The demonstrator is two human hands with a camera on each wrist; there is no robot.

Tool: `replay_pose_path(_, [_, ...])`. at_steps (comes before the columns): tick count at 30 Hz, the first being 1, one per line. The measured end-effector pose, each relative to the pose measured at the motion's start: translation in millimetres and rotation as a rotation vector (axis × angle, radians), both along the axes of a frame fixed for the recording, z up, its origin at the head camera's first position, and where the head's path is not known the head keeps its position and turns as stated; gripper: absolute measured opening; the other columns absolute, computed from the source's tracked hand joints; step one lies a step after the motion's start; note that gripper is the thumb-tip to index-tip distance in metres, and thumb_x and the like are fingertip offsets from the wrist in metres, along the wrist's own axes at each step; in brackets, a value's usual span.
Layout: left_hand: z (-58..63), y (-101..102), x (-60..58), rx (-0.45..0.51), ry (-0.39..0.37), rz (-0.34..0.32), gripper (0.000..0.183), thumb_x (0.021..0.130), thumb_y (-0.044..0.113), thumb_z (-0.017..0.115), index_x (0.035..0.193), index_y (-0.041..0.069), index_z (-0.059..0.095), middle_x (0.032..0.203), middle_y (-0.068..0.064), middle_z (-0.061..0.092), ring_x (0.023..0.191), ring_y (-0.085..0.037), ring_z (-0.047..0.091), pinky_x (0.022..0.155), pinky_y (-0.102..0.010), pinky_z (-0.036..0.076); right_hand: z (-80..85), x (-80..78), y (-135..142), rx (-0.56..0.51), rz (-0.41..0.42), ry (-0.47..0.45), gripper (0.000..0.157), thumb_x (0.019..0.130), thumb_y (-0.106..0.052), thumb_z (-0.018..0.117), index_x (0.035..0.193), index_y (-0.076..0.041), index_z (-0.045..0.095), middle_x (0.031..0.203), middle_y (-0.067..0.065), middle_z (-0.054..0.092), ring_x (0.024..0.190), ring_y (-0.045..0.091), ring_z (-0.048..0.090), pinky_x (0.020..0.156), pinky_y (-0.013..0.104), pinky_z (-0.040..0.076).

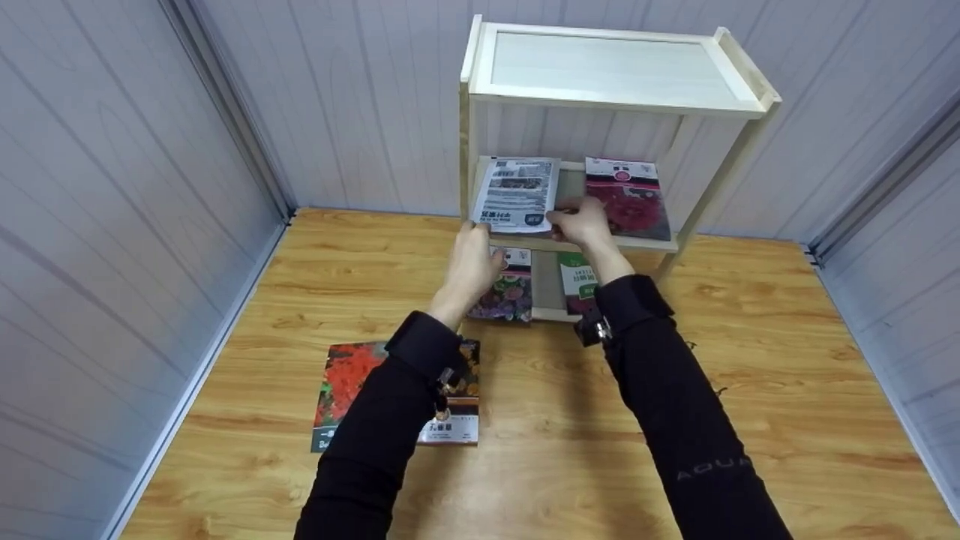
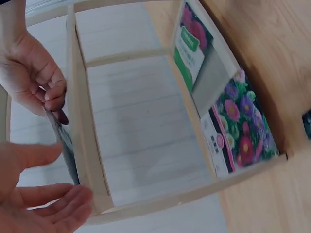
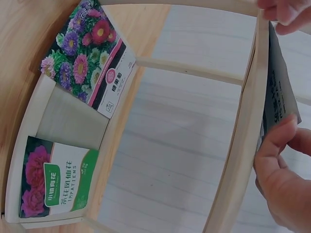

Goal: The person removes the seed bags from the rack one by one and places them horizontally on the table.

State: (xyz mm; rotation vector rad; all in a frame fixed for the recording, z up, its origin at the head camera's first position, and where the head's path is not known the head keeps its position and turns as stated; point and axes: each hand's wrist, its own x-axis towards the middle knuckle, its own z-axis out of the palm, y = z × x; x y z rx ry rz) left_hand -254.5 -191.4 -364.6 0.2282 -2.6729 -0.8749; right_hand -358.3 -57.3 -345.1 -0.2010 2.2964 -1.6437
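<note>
A seed packet lies on the left of the wooden rack's upper shelf, its white printed back facing up. My right hand pinches its near right corner between thumb and fingers. At the packet's near left corner is my left hand; the left wrist view shows its thumb and fingers spread apart around the packet's edge. Right of this packet, on the same shelf, is a packet with a dark pink flower. The lower shelf holds a mixed-flower packet and a green-and-white impatiens packet.
The pale wooden rack stands against the back wall, with a flat top panel over the shelves. On the wood-grain surface at the left, partly under my left forearm, lie a red-flower packet and an orange-flower packet.
</note>
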Motion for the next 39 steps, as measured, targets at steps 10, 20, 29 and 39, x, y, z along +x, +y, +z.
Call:
replay_pose_path(10, [10.8, 0, -8.1, -0.003, 0.067, 0.092, 0.026, 0.082, 0.007, 0.058, 0.105, -0.005, 0.059, 0.107, -0.017, 0.054, 0.098, -0.027, 0.052, 0.083, -0.03, 0.046, -0.1, 2.5, 2, -0.062, 0.009, -0.024, 0.036, 0.084, 0.003, 0.048, 0.119, 0.013, 0.046, 0.1, 0.023, 0.052, 0.058, 0.011, 0.053, 0.053, 0.017, 0.048])
replay_pose_path(20, [6.5, 9, -5.1, 0.112, 0.109, 0.123, 0.047, 0.084, 0.018, 0.061, 0.121, -0.007, 0.046, 0.126, -0.019, 0.044, 0.113, -0.028, 0.045, 0.095, -0.031, 0.038, -1.3, 7.0, 12, -0.083, 0.023, 0.004, 0.033, 0.082, 0.005, 0.045, 0.113, 0.015, 0.047, 0.091, 0.023, 0.055, 0.055, 0.011, 0.054, 0.051, 0.017, 0.047])
replay_pose_path(29, [-3.4, 19, 4.6, 0.467, 0.226, 0.187, 0.056, 0.081, 0.016, 0.064, 0.124, -0.01, 0.04, 0.117, -0.022, 0.046, 0.103, -0.029, 0.047, 0.089, -0.031, 0.04, -4.3, 11.3, 25, -0.09, 0.033, 0.022, 0.034, 0.084, 0.002, 0.045, 0.116, 0.014, 0.047, 0.093, 0.02, 0.054, 0.057, 0.011, 0.054, 0.054, 0.019, 0.049])
replay_pose_path(39, [-10.1, 12, 9.5, 0.735, 0.231, 0.09, 0.037, 0.082, 0.001, 0.059, 0.115, -0.013, 0.048, 0.096, -0.023, 0.059, 0.078, -0.029, 0.062, 0.058, -0.025, 0.053, -10.7, 22.9, 39, -0.188, 0.068, 0.024, 0.029, 0.085, 0.002, 0.046, 0.111, 0.016, 0.047, 0.086, 0.015, 0.057, 0.061, 0.012, 0.055, 0.052, 0.019, 0.048])
